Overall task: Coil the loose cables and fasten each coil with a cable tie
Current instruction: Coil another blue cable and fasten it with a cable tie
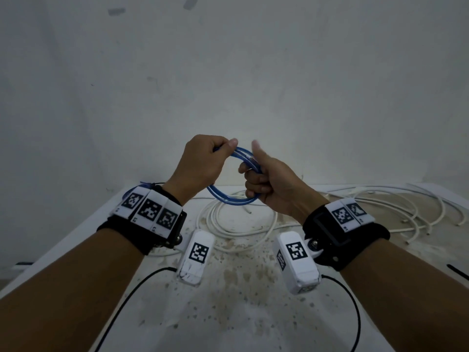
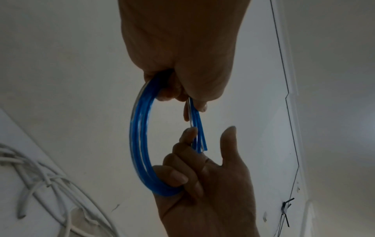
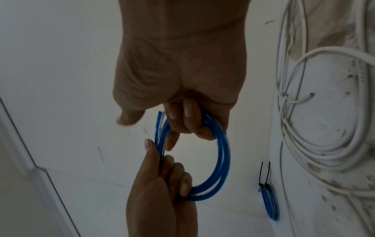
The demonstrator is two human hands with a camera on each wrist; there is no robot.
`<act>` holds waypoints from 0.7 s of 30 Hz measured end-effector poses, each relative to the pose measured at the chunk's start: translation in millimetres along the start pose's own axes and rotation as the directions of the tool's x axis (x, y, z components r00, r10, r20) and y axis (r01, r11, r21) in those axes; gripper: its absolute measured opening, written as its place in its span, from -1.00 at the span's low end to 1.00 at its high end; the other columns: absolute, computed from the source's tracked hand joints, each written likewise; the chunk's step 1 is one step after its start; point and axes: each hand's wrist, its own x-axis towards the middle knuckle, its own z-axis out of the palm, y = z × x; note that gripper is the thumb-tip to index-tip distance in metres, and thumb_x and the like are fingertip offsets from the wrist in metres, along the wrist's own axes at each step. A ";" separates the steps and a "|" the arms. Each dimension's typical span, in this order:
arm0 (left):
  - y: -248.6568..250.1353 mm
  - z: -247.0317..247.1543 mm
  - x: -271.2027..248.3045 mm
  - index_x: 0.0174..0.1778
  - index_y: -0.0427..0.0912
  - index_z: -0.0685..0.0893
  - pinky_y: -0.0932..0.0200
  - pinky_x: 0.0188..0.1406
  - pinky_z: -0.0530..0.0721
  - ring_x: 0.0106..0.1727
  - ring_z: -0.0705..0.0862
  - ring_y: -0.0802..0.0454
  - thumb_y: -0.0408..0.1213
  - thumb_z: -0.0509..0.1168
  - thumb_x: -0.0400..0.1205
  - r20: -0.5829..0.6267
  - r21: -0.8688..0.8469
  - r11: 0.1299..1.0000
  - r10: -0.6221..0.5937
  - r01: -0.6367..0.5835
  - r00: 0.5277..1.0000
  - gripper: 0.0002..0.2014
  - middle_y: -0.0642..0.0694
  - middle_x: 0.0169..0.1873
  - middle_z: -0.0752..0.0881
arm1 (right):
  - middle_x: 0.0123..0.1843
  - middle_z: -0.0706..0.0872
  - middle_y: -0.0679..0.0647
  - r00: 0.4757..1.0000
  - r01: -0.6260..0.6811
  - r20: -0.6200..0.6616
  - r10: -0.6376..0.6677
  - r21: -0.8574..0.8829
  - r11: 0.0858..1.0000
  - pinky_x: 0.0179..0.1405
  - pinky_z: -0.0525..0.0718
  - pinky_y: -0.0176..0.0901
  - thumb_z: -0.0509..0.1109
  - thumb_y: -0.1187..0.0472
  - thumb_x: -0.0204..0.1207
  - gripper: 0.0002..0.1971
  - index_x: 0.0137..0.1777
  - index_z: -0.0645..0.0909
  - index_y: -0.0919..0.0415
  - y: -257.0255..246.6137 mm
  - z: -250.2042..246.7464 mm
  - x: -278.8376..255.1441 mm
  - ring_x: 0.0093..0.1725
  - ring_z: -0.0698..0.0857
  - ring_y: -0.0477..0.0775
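Your hands, left hand [image 1: 200, 163] and right hand [image 1: 266, 179], both curl tight around the blue cable [image 1: 233, 199] coil, raised above the bench [image 1: 253, 313]. Keep its loops together, ends tucked, before reaching for a tie.

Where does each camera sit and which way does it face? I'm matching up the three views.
Head: on the head, facing forward and down at the table; both forearms, left hand and right hand show.
Left wrist: along the left hand towards the right.
Right wrist: along the right hand towards the left.
All share the blue cable coil, gripped by both hands.
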 end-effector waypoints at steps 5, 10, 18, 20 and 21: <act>-2.2 6.4 -5.9 -0.22 -0.26 0.76 0.06 -0.47 0.45 -0.58 0.40 0.11 -0.08 0.24 0.72 -0.056 0.027 0.998 0.058 -0.056 0.997 -0.63 -0.06 -0.61 0.47 | -0.57 0.20 -0.05 0.998 -0.026 -0.052 0.026 0.013 1.000 -0.42 0.41 -0.17 0.20 -0.15 0.71 -0.53 -0.20 0.58 0.25 -2.0 -2.6 -0.3 -0.58 0.18 -0.06; -7.9 13.3 -16.3 -0.17 -0.22 0.77 0.17 -0.62 0.50 -0.61 0.49 0.04 -0.05 0.24 0.72 -0.051 -0.044 0.998 -0.057 0.055 0.997 -0.65 -0.14 -0.57 0.49 | -0.50 0.26 -0.06 0.996 -0.058 -0.077 0.053 -0.065 0.996 -0.50 0.27 -0.25 0.23 -0.08 0.72 -0.60 -0.14 0.62 0.25 0.6 -3.9 -1.4 -0.54 0.20 -0.09; -4.2 16.8 -25.2 -0.06 -0.21 0.62 0.24 -0.54 0.60 -0.54 0.55 0.12 -0.07 0.13 0.76 0.231 0.082 0.987 -0.154 0.138 0.961 -0.70 -0.01 -0.37 0.67 | -0.56 0.19 -0.10 0.967 -0.247 -0.078 0.242 -0.064 0.967 -0.62 0.12 -0.31 0.23 0.05 0.74 -0.66 -0.25 0.51 0.22 -1.1 -10.8 -9.0 -0.62 0.12 -0.14; -2.8 19.0 -29.3 -0.01 -0.17 0.59 0.16 -0.52 0.60 -0.51 0.52 0.09 0.00 0.16 0.73 0.227 0.091 0.990 -0.123 0.105 0.966 -0.71 -0.05 -0.39 0.61 | -0.58 0.20 -0.10 0.962 -0.267 -0.078 0.260 -0.090 0.960 -0.63 0.12 -0.31 0.21 0.06 0.74 -0.65 -0.26 0.51 0.21 -3.0 -11.0 -10.5 -0.63 0.11 -0.14; -2.4 19.9 -31.1 -0.02 -0.17 0.59 0.11 -0.49 0.62 -0.49 0.52 0.07 0.02 0.18 0.72 0.220 0.108 0.990 -0.109 0.087 0.969 -0.70 -0.06 -0.40 0.60 | -0.58 0.20 -0.10 0.962 -0.270 -0.079 0.263 -0.107 0.957 -0.64 0.12 -0.31 0.21 0.06 0.74 -0.65 -0.26 0.50 0.21 -3.4 -11.2 -11.4 -0.62 0.11 -0.13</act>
